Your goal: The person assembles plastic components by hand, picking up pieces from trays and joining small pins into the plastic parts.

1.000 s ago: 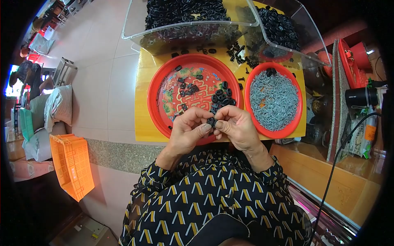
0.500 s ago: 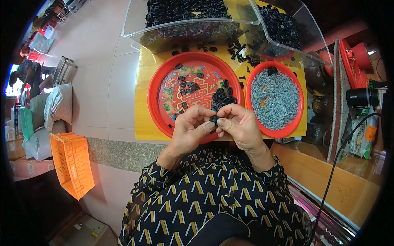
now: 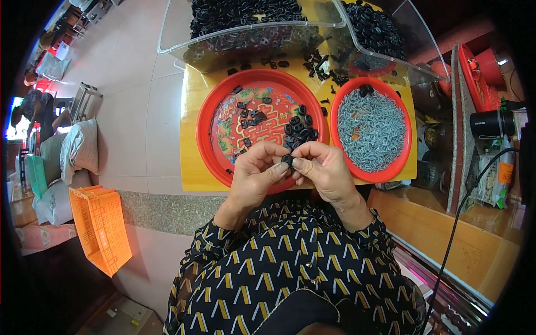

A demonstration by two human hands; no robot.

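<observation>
My left hand (image 3: 254,170) and my right hand (image 3: 326,170) meet over the near rim of a round red tray (image 3: 202,134). Between their fingertips they pinch one small black plastic part (image 3: 287,160); its lower portion is hidden by my thumbs. Just beyond my fingers, a cluster of black oval parts (image 3: 301,133) lies on the tray's right side. Smaller black pieces (image 3: 257,117) are scattered over its patterned middle. To the right, an oval red tray (image 3: 410,131) is filled with silvery screws (image 3: 373,131), with a black piece on top at its far end.
Two clear plastic bins (image 3: 251,25) of black parts stand at the table's far side. Black screws (image 3: 317,66) lie loose on the yellow tabletop (image 3: 190,167). An orange basket (image 3: 103,229) is on the left, and a black cable (image 3: 458,218) runs down the right.
The black part has turned slightly between my fingertips, so more of its face shows. Both hands stay in nearly the same place; the whole view has shifted slightly.
</observation>
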